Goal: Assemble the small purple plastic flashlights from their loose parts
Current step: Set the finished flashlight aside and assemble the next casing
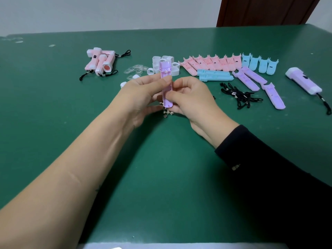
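Above the table's middle I hold a purple flashlight shell half [166, 81] upright, its wide end up and its open inside facing me. My left hand [143, 94] grips its left edge, thumb near the upper part. My right hand [190, 97] pinches its right edge lower down. Small silver button batteries [167, 113] lie on the green table [161, 168] just under my hands. Loose purple shell halves [251, 79] lie to the right, one more [274, 96] nearer me. A finished purple flashlight [303, 80] with a black strap lies at the far right.
Finished pink flashlights [100, 61] are piled at the back left. White head caps [162, 62] and clear lenses [135, 70] sit behind my hands. Pink shell halves [210, 62], blue ones [259, 64] and a heap of black straps [240, 95] lie to the right.
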`<action>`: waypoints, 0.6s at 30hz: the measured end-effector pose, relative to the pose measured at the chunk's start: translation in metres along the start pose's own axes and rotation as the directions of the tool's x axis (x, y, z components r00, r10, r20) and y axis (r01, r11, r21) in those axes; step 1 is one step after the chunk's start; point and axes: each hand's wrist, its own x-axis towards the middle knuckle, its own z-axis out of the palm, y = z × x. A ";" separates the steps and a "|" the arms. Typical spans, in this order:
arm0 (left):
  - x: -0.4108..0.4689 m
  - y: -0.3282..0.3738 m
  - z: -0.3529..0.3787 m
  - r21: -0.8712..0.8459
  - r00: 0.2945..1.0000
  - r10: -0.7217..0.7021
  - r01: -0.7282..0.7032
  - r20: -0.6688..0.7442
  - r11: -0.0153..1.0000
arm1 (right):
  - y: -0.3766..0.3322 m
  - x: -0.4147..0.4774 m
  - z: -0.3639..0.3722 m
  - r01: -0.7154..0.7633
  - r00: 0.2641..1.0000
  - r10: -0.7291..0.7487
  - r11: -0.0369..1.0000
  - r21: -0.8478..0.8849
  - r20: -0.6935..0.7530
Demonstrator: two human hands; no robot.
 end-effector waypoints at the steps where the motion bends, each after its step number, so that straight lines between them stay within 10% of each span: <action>1: 0.000 -0.001 0.001 0.006 1.000 0.014 -0.013 -0.017 1.000 | 0.000 0.000 0.000 -0.002 1.000 0.001 1.000 0.011 0.005; 18: 0.001 0.001 -0.002 0.078 0.993 0.096 -0.090 -0.073 0.993 | -0.004 -0.003 0.000 0.013 0.999 -0.014 0.999 0.029 0.037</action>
